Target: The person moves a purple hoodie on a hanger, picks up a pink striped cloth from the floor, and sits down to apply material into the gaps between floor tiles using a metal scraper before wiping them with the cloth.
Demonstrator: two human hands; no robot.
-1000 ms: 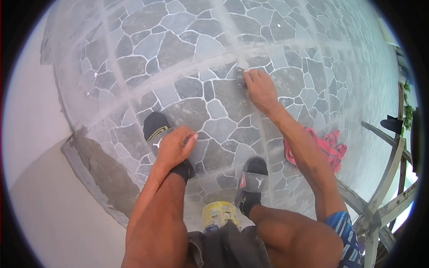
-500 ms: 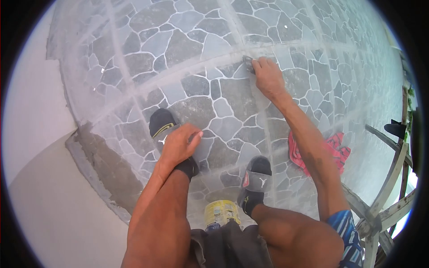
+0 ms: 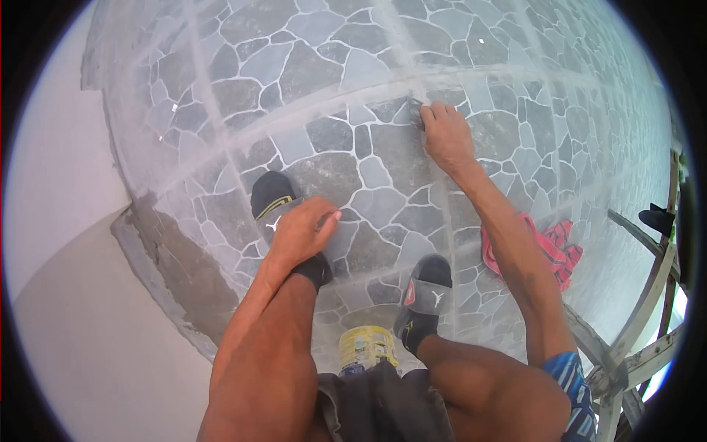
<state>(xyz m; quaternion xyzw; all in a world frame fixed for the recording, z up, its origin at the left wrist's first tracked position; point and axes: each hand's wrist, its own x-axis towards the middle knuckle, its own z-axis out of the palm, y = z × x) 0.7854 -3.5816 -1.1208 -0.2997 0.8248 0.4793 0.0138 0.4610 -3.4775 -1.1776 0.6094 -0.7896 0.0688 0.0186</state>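
Note:
My right hand (image 3: 447, 135) is closed round a small dark flat piece (image 3: 417, 114), whose kind I cannot make out. That piece touches the stone-patterned floor (image 3: 401, 155) beside a smooth pale band, near where two bands cross. My left hand (image 3: 302, 232) hangs over my left foot, in front of the knee, with its fingers loosely curled and thumb apart; nothing shows in it. Below it is a dark slide sandal (image 3: 274, 195). The other sandal (image 3: 427, 291) is on my right foot.
A yellow bucket (image 3: 367, 348) stands between my feet. A red cloth (image 3: 549, 247) lies on the floor beyond my right forearm. Wooden beams (image 3: 648, 295) cross at the right. A pale wall (image 3: 81, 309) and a rough broken floor edge (image 3: 177, 272) are at the left.
The piece in my right hand has moved slightly down along the pale band, toward me. The whole view has shifted a little; my left hand keeps its place over the foot.

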